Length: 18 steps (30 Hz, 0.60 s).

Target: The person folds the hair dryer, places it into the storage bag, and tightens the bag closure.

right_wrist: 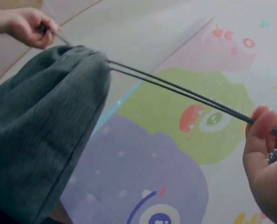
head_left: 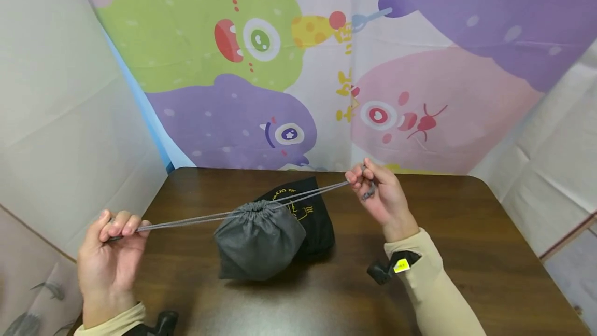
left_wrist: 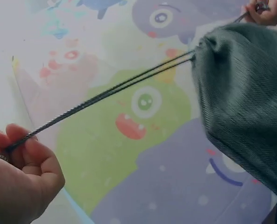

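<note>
A dark grey drawstring bag point(head_left: 261, 242) hangs with its mouth gathered shut between the two hands, its cords stretched taut to both sides. On the left, the left hand point(head_left: 114, 253) grips one pair of cord point(left_wrist: 89, 101) ends in curled fingers. The right hand point(head_left: 380, 193) pinches the other cord point(right_wrist: 185, 93) pair, and a knotted end dangles by its palm. In both wrist views the bag's gathered top point(left_wrist: 208, 44) shows wrinkled folds. What the bag contains is hidden.
Behind the grey bag lies a black pouch point(head_left: 319, 227) with yellow print, partly covered by it. Both rest over a dark brown wooden table point(head_left: 326, 299). A cartoon-printed cloth point(head_left: 261, 118) hangs along the table's far edge, with pale cloth walls at the sides.
</note>
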{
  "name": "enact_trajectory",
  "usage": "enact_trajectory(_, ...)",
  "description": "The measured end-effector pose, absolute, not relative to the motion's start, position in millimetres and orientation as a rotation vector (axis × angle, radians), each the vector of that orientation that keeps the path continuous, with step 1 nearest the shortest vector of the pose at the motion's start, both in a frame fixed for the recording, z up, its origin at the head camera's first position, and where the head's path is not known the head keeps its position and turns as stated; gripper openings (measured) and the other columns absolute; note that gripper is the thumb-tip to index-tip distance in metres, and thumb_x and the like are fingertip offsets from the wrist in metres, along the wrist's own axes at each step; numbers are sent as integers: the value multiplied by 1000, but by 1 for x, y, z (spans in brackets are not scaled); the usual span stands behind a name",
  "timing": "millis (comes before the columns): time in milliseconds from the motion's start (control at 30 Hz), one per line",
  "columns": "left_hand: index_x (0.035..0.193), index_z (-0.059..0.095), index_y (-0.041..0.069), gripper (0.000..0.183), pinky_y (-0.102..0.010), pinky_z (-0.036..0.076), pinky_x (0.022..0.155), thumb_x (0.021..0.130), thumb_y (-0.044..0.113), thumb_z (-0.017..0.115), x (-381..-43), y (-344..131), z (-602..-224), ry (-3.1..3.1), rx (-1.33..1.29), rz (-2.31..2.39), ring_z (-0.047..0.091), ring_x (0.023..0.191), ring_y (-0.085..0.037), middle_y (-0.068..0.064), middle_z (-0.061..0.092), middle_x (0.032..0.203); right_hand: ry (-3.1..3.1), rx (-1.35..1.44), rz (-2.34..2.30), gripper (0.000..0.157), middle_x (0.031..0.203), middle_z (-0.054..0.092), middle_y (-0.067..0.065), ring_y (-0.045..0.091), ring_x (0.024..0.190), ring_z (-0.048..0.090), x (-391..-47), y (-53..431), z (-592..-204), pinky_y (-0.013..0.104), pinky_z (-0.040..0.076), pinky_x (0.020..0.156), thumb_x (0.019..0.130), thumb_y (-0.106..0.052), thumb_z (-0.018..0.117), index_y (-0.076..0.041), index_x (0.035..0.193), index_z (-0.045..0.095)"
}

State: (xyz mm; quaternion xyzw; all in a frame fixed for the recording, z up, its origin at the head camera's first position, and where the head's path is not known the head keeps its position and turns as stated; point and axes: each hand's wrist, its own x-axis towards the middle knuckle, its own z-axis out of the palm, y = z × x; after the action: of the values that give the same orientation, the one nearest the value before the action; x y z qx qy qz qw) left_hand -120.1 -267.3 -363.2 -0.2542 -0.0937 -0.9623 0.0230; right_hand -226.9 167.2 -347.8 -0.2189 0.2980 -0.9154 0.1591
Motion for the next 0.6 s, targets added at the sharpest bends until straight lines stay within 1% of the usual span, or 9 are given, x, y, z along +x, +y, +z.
enact_trajectory(67, 66, 43, -8, 59, -49, 44, 82, 107, 18, 9, -119, -268, -362, -290, -779, -2967, 44, 70, -32, -15, 42, 68, 876, -583, -2615, 48, 76, 63, 5, 18, 74, 58, -228, 167, -348, 20, 51, 70, 107, -15, 28, -5, 68, 54)
enact_trajectory(167, 66, 45, -10, 61, -48, 45, 80, 107, 18, 10, -119, -269, -362, -292, -735, -2965, 44, 69, -32, -15, 41, 66, 946, -542, -2614, 46, 75, 62, 4, 18, 73, 58, -228, 167, -346, 21, 51, 70, 107, -15, 31, -6, 67, 51)
enact_trajectory(333, 64, 46, -9, 62, -47, 46, 80, 108, 17, 11, -120, -270, -365, -293, -688, -2960, 48, 70, -35, -20, 49, 68, 1075, -524, -2586, 45, 76, 64, 4, 18, 75, 63, -227, 164, -346, 23, 53, 76, 107, -14, 33, -6, 66, 51)
enact_trajectory(433, 64, 46, -8, 62, -47, 46, 79, 108, 18, 11, -120, -271, -369, -311, -681, -2954, 49, 70, -35, -22, 53, 70, 1112, -515, -2564, 45, 76, 65, 3, 18, 76, 64, -228, 162, -348, 24, 53, 77, 107, -15, 34, -7, 66, 52)
enact_trajectory(600, 63, 46, -7, 61, -41, 46, 73, 107, 14, 9, -121, -272, -373, -412, -669, -2918, 48, 68, -33, -21, 54, 69, 1181, -471, -2520, 46, 74, 62, 2, 17, 73, 62, -229, 162, -355, 21, 50, 70, 107, -16, 33, -8, 65, 49)
